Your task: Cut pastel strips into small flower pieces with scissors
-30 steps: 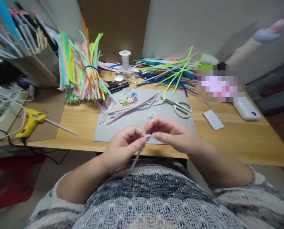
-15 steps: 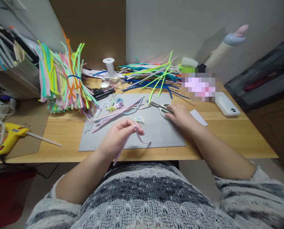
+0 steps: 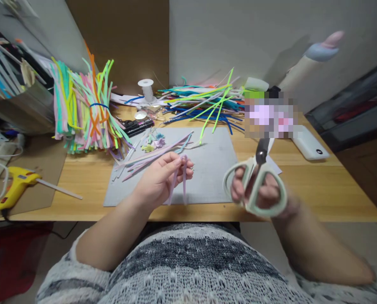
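Note:
My left hand [image 3: 158,179] pinches a lilac pipe cleaner [image 3: 184,185] at its bend, and the two ends hang down over the front of the grey mat [image 3: 212,181]. In my right hand [image 3: 269,192] is a pair of scissors [image 3: 261,179] with pale green-white handles; my fingers go through the loops and the blades point away from me, raised above the table's right side. Pastel pipe cleaners [image 3: 157,154] lie across the mat behind my left hand. Small pastel flower-like pieces [image 3: 153,142] sit at the mat's back left.
A thick bundle of coloured pipe cleaners [image 3: 93,109] stands at the left, with a yellow glue gun [image 3: 17,185] nearer me. Loose pipe cleaners [image 3: 204,101] and a white spool [image 3: 146,89] line the back. A white power bank-like block [image 3: 310,143] lies at the right.
My right hand has lifted the scissors off the mat and moved them right and toward me. The lilac pipe cleaner's ends now hang closer together in my left hand.

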`<control>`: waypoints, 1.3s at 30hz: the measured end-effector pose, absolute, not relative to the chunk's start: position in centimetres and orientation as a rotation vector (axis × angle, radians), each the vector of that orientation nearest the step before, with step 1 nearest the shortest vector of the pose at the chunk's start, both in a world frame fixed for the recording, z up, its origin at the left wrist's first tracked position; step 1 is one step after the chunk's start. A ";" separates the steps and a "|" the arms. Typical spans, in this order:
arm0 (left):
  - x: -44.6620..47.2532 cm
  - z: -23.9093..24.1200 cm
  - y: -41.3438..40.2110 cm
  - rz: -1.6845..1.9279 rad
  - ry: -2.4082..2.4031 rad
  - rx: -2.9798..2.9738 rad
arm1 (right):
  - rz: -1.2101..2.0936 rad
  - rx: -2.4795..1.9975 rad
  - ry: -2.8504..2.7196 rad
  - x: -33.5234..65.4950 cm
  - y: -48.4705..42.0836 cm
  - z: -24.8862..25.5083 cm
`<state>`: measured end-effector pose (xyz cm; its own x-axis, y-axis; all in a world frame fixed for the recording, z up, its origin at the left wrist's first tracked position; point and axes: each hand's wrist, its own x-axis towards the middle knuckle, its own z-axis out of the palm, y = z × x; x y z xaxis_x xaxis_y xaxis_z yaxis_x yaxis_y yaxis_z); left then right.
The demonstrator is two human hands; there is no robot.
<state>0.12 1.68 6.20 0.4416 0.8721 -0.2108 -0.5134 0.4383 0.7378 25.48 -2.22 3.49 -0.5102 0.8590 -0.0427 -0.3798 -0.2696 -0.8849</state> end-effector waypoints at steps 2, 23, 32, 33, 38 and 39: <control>0.7 6.5 1.9 0.945 0.621 0.659 | 2.069 -0.436 -1.008 23.5 -4.3 3.3; 1.5 6.9 2.0 1.025 0.599 0.887 | 2.261 -0.435 -1.044 21.6 -5.7 4.0; 2.5 6.6 1.2 0.770 0.603 0.917 | 2.189 -0.439 -1.044 20.9 -4.7 3.1; 2.5 6.6 1.2 0.756 0.611 0.913 | 2.183 -0.457 -1.035 20.8 -4.7 3.1; 2.6 6.5 1.4 0.725 0.633 0.933 | 2.157 -0.547 -0.982 20.5 -4.7 2.8; 2.6 6.4 1.5 0.728 0.632 0.937 | 2.150 -0.560 -0.983 20.4 -4.8 2.7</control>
